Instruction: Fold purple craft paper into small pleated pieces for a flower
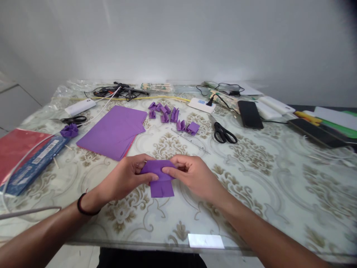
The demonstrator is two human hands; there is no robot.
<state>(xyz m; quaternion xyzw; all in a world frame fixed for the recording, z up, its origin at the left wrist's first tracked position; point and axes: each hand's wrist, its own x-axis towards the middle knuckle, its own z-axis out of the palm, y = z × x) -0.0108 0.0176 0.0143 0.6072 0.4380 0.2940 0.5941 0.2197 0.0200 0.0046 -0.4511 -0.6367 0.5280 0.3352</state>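
I hold the paper (162, 188) in both hands, out in front of me and above the near part of the table (150, 229). It is purple and folded, a wide band across the top with a narrower tab hanging below it towards me; a crease runs down the tab.

My left hand (126, 176) pinches the band at its left end, the thumb lying flat along the front and the fingers curled behind, closed on the paper. My right hand (193, 173) grips the other end the same way, its thumb pressed on the band near the middle, the fingers bent behind. The thumb tips point at each other with a little purple between them. A dark band (80, 206) circles my left wrist.

Beyond my left hand lie the purple sheets (111, 128), with a bit of red showing under their near edge. Past the paper, a loose group of small folded pieces (174, 114) sits on the table, also purple. Black scissors (223, 133) lie to the right of them, and a phone (250, 114) rests farther right.
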